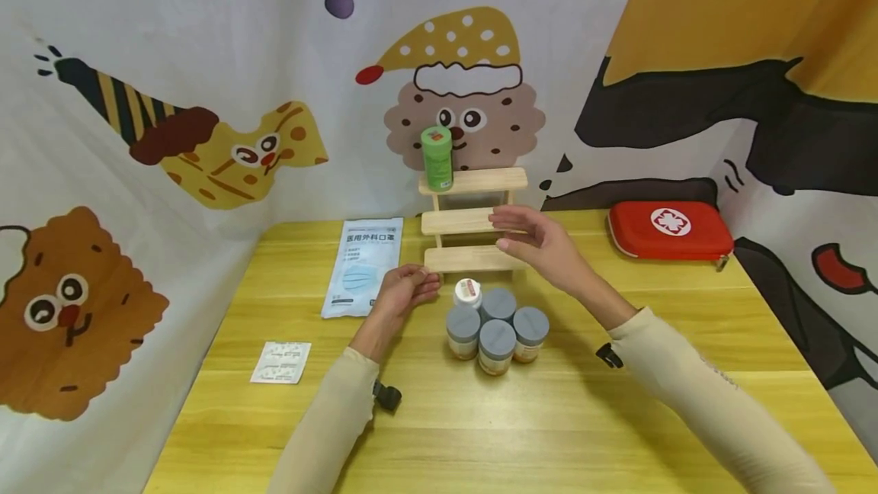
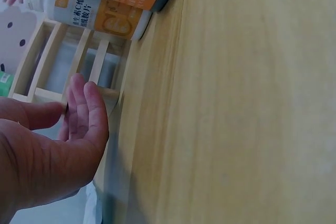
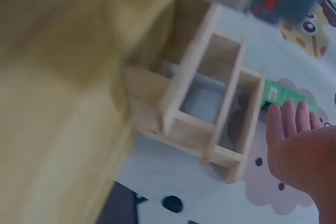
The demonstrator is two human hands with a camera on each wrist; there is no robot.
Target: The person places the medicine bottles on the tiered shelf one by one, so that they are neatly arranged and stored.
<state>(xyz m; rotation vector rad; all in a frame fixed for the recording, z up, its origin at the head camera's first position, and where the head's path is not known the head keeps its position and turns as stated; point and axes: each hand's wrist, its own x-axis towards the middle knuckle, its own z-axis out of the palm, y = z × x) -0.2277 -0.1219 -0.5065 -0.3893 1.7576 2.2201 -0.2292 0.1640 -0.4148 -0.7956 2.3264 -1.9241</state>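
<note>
The wooden rack (image 1: 469, 258), pale with three stepped shelves, stands at the rear of the table (image 1: 439, 433). My left hand (image 1: 403, 292) is at the lowest shelf's left end, fingers extended; contact cannot be determined. My right hand (image 1: 545, 244), fingers extended, is near the rack's right side, gripping nothing. Count: one green canister (image 1: 437, 162), upright on the top shelf's left end; four grey-lidded jars (image 1: 497, 338) and one white-capped bottle (image 1: 468, 291), grouped before the rack; one mask packet (image 1: 363, 250); one white sachet (image 1: 280, 363); one red case (image 1: 638, 233).

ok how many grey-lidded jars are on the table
4, clustered before the wooden rack: back jar, left jar, right jar, front jar. None seems fully hidden.
</note>
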